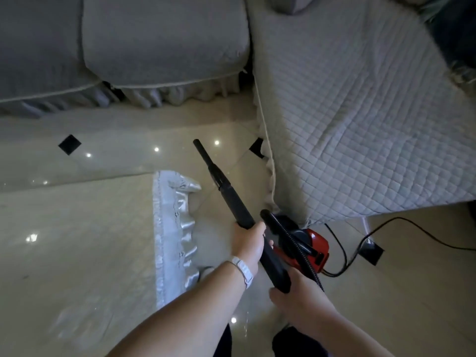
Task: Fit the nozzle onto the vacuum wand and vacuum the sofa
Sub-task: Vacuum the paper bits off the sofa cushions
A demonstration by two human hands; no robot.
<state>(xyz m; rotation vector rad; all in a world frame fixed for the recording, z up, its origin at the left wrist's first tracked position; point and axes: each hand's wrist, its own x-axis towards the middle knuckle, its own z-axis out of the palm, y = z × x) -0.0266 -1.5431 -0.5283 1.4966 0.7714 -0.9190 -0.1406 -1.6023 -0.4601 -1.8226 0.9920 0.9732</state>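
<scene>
A long black vacuum wand (pixel 235 202) slants from lower right up toward the middle, and its narrow black nozzle (pixel 206 159) points at the floor between the sofa sections. My left hand (pixel 249 243) grips the wand partway along. My right hand (pixel 291 292) holds the wand's lower handle end (pixel 275 270). A black hose (pixel 306 256) runs from the handle to the red vacuum body (pixel 313 249) on the floor. The grey sofa (pixel 164 45) spans the top, with a quilted grey section (pixel 360 130) at right.
A pale rug (pixel 77 240) with a shiny frilled edge covers the floor at left. Glossy tiles with black diamond insets lie between rug and sofa. A black power cord (pixel 386 228) loops over the floor at right. My legs show at the bottom.
</scene>
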